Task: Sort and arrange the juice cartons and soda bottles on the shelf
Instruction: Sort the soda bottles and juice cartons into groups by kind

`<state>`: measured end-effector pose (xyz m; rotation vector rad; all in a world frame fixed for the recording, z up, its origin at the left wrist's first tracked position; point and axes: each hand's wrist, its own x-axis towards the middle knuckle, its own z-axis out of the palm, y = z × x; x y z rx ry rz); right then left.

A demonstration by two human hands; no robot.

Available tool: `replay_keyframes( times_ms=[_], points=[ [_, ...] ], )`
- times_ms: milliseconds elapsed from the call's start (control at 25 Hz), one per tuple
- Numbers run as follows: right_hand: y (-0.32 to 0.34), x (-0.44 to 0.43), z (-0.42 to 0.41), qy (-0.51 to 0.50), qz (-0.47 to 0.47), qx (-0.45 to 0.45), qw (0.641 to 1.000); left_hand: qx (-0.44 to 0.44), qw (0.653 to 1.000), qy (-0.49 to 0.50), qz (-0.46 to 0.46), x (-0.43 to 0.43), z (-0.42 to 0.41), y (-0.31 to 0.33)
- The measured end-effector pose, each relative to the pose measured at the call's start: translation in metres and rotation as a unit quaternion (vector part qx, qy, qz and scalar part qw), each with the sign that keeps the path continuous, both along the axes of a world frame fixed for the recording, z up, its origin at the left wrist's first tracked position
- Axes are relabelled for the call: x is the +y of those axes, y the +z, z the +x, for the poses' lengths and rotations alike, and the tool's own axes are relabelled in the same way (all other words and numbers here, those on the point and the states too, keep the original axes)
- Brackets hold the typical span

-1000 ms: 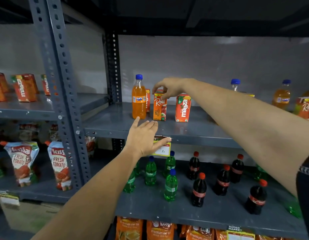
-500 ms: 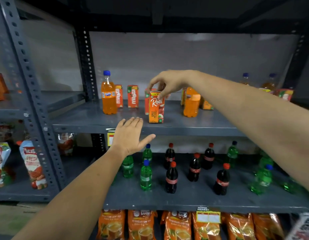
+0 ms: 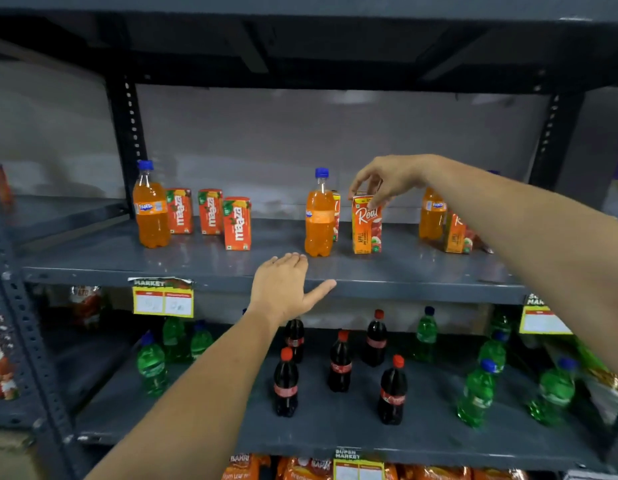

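Observation:
My right hand (image 3: 387, 180) pinches the top of an orange Real apple juice carton (image 3: 366, 225), which stands upright on the grey upper shelf (image 3: 266, 265). Just left of the carton stands an orange Fanta bottle (image 3: 319, 216), with another carton partly hidden behind it. At the shelf's left are a second Fanta bottle (image 3: 150, 207) and three Maaza cartons (image 3: 236, 223). A third Fanta bottle (image 3: 432, 216) and another Real carton (image 3: 456, 233) sit behind my right forearm. My left hand (image 3: 287, 289) hovers flat and open at the shelf's front edge, holding nothing.
The lower shelf (image 3: 335, 434) carries several cola bottles (image 3: 285, 384) and green soda bottles (image 3: 477, 396). Yellow price tags (image 3: 163, 299) hang from the upper shelf's edge. Snack packs (image 3: 300, 469) fill the bottom. A steel upright (image 3: 127, 133) bounds the bay at the left.
The view has swung right. My right hand has carried the Real carton rightward, from beside the Maaza cartons to the right of the middle Fanta bottle. My left hand stays open at the shelf edge.

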<state>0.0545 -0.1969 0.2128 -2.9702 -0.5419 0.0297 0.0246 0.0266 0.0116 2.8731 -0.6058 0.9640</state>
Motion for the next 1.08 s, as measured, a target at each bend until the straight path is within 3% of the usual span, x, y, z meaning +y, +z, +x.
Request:
replay_keyframes(
  times_ms=[440, 800, 1080],
  points=[
    [-0.024, -0.022, 0.044, 0.015, 0.041, 0.004, 0.999, -0.019, 0.999, 0.031, -0.003, -0.003, -0.001, -0.004],
    [0.008, 0.021, 0.005, 0.027, 0.081, -0.248, 0.965, -0.006, 0.999, 0.036, 0.039, 0.045, -0.011, 0.002],
    [0.027, 0.129, 0.009, 0.072, 0.061, -0.23, 0.969, -0.016, 0.996, 0.076, 0.033, 0.151, -0.01, 0.015]
  ],
)
